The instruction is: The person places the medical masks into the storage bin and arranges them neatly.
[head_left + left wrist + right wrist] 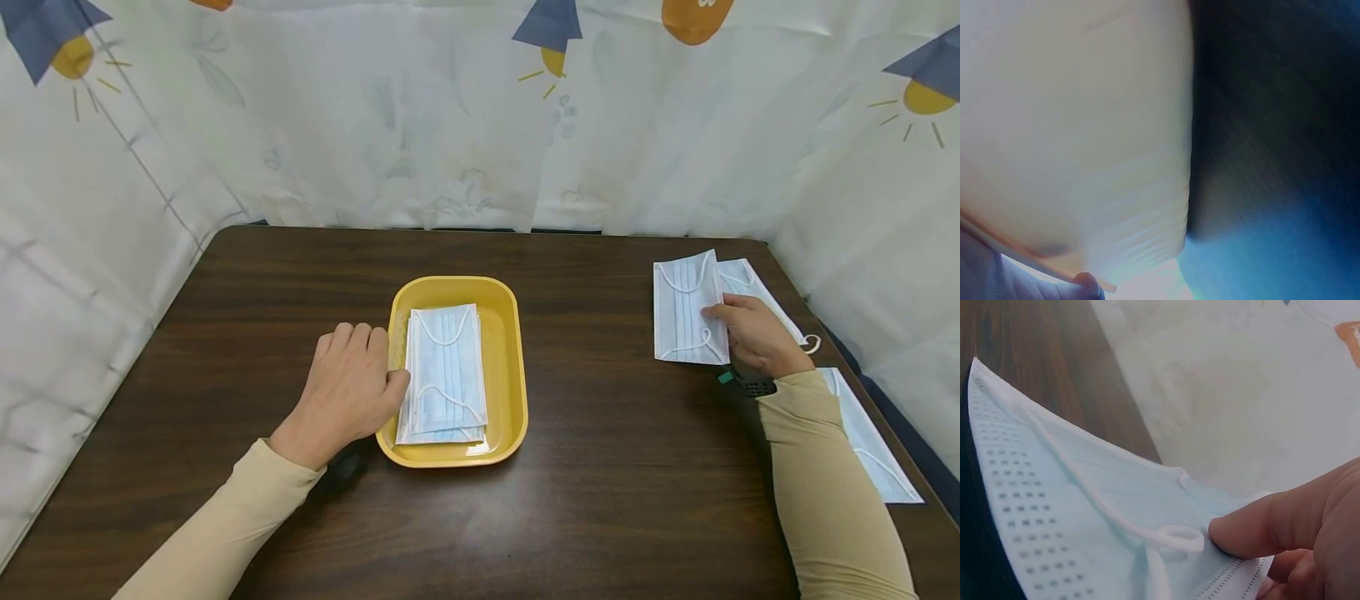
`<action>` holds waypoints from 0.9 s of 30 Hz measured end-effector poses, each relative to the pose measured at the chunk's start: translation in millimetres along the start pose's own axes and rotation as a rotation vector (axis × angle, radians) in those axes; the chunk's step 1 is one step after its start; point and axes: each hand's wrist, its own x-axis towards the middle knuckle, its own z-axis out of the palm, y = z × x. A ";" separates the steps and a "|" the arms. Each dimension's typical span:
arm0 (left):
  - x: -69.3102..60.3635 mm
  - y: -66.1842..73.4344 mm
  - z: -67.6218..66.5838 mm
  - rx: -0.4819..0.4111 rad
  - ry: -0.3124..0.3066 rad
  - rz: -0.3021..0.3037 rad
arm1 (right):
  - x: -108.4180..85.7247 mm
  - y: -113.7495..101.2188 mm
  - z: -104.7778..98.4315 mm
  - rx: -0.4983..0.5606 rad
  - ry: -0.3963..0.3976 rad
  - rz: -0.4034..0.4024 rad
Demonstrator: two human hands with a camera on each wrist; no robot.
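Note:
A yellow tray lies on the table with a small stack of light-blue face masks inside. My left hand grips its left rim, the thumb reaching over the edge. In the left wrist view the tray's outer wall fills much of the picture, with a fingertip at the rim. Far to the right, my right hand pinches a face mask by its right edge, thumb on top. The right wrist view shows that mask up close, its ear loop lying across the front.
Another mask lies partly behind the right hand, near the table's right edge. A further mask is partly covered by the right sleeve. A patterned white curtain hangs behind the brown table.

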 end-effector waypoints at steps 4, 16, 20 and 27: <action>0.6 0.4 -0.6 0.001 -0.001 -0.001 | -0.8 -4.4 4.0 0.053 -0.024 0.000; -0.5 -0.3 0.7 0.012 0.025 0.011 | -2.3 -16.0 24.9 0.332 -0.069 -0.027; -0.4 -0.3 0.7 0.011 0.023 0.010 | -3.1 -19.3 30.4 0.366 -0.080 -0.045; -0.8 0.1 -0.8 0.007 0.008 0.001 | -4.4 -28.7 40.7 0.473 -0.051 -0.038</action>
